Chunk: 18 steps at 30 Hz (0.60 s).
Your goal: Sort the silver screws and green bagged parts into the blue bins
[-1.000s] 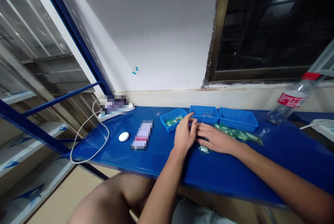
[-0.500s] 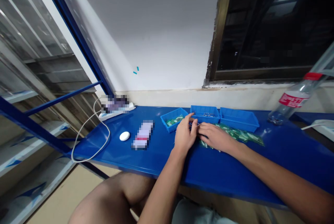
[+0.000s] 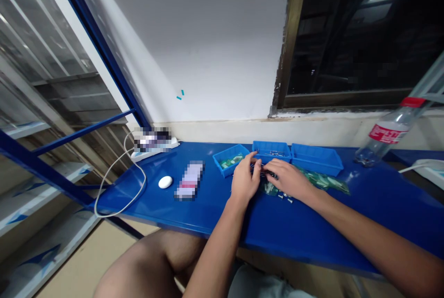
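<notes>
My left hand point(image 3: 245, 176) rests at the front of the blue trays, with thumb and index finger apart. Its index fingertip reaches the near rim of the middle tray point(image 3: 281, 158). Small metal screws point(image 3: 262, 171) lie in a heap between my two hands. My right hand point(image 3: 287, 178) bends its fingers down into that heap; the fingertips are partly hidden, so what they pinch cannot be made out. Below the right palm are small clear-green packets point(image 3: 269, 189) and a few loose screws point(image 3: 290, 200). More green packets point(image 3: 326, 181) lie beyond my right wrist.
The left tray point(image 3: 222, 172) holds green packets; a right tray point(image 3: 317, 159) stands beside the middle one. Farther right is a plastic bottle point(image 3: 385, 134). A white oval object point(image 3: 165, 182), a blurred-out phone-like item point(image 3: 190, 181) and a cabled power strip point(image 3: 156, 148) lie left.
My right hand has lifted slightly and shifted right, its fingers more bent, uncovering packets and loose screws beneath it. My left hand has stayed nearly in place.
</notes>
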Each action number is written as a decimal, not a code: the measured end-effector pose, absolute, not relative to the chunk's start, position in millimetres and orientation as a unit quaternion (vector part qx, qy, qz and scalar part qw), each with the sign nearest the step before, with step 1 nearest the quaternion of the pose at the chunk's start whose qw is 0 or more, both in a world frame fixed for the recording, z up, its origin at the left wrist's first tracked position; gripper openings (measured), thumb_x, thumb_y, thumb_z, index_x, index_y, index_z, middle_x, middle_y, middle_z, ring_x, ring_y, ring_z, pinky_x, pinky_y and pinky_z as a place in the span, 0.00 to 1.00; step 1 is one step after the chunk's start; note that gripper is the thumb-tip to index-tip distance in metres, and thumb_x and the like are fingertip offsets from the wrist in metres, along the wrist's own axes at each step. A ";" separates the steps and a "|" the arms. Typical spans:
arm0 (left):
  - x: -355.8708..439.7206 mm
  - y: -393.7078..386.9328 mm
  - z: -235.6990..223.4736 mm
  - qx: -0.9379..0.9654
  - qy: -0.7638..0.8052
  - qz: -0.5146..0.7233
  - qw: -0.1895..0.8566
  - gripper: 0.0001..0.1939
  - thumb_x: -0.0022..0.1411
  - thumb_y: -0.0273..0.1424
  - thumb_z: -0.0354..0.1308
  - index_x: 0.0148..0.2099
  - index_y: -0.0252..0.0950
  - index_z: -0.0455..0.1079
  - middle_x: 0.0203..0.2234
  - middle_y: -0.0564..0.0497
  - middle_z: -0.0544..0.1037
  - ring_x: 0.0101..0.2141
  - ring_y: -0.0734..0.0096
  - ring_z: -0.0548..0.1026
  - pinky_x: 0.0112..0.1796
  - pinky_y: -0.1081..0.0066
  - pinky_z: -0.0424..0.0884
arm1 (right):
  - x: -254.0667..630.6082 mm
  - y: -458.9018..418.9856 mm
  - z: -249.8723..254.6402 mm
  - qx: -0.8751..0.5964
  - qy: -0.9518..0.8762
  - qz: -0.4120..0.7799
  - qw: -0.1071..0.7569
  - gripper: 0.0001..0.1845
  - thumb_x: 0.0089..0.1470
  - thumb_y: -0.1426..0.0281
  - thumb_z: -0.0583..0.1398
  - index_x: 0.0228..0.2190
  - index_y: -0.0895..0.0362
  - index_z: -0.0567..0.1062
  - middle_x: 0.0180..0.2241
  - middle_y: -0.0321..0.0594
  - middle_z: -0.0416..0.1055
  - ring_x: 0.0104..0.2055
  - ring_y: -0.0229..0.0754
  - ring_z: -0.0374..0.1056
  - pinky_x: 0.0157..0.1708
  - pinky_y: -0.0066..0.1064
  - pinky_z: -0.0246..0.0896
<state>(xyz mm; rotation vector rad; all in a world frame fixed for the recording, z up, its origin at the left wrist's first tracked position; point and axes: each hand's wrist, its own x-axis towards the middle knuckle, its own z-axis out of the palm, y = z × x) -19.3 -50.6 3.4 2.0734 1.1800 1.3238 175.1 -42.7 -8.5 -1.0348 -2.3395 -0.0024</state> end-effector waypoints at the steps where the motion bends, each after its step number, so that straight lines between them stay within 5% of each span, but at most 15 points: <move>1: -19.5 -50.2 3.1 0.744 0.422 0.477 0.203 0.19 0.76 0.37 0.51 0.64 0.39 0.69 0.47 0.44 0.83 0.48 0.58 0.81 0.52 0.58 0.77 | 175.9 -42.7 -8.0 -0.386 -0.868 0.007 0.312 0.13 0.63 0.75 0.58 0.45 0.53 0.79 0.42 0.46 0.79 0.46 0.52 0.73 0.47 0.45 0.71; 6: -19.9 -49.8 3.5 0.744 0.420 0.485 0.186 0.18 0.76 0.37 0.52 0.61 0.38 0.71 0.49 0.43 0.82 0.49 0.58 0.80 0.53 0.59 0.76 | 181.8 -45.3 -3.3 -0.414 -0.819 0.056 0.393 0.17 0.66 0.70 0.56 0.52 0.51 0.78 0.43 0.44 0.79 0.41 0.48 0.74 0.45 0.42 0.73; 12: -18.3 -54.0 7.8 0.759 0.422 0.445 0.219 0.18 0.74 0.41 0.54 0.59 0.39 0.76 0.38 0.47 0.85 0.38 0.60 0.83 0.44 0.62 0.80 | 182.9 -53.8 3.5 -0.437 -0.768 0.080 0.461 0.08 0.65 0.65 0.60 0.38 0.52 0.81 0.40 0.42 0.79 0.38 0.46 0.76 0.42 0.38 0.73; 18: -17.2 -53.6 6.2 0.775 0.385 0.435 0.249 0.15 0.69 0.40 0.63 0.53 0.39 0.80 0.46 0.47 0.86 0.46 0.58 0.84 0.49 0.62 0.81 | 181.7 -55.9 0.8 -0.404 -0.792 0.093 0.448 0.08 0.62 0.69 0.60 0.37 0.53 0.80 0.41 0.44 0.78 0.36 0.45 0.74 0.37 0.37 0.74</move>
